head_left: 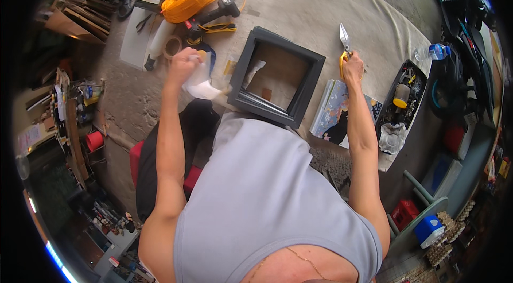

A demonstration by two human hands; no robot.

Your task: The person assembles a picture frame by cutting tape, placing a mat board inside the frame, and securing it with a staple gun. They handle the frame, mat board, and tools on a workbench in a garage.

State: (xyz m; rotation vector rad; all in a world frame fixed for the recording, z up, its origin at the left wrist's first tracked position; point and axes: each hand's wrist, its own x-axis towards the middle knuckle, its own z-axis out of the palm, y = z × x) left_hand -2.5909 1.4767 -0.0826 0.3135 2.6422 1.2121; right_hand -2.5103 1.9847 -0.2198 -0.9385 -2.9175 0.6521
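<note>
My left hand point(183, 66) is closed on a crumpled, translucent white sheet point(201, 86), blurred, hanging left of a dark grey square frame point(311, 64). That frame lies on the table just in front of my body, with a white scrap and a small brown piece visible within it. On the right, my right hand point(353, 67) grips the yellow handles of a pair of scissors point(344, 37). Their blades point away from me over the table. Below that hand lies a stack of patterned sheets point(332, 106), blue-grey with flowers, partly covered by my forearm.
At the back left sit an orange rope coil point(188, 1), a cordless drill point(216, 13), a tape roll point(172, 47) and black pliers point(143, 23). A black tool tray point(386, 114) and a plastic bottle point(433, 52) line the table's right edge. Beyond stands a motorcycle point(466, 42).
</note>
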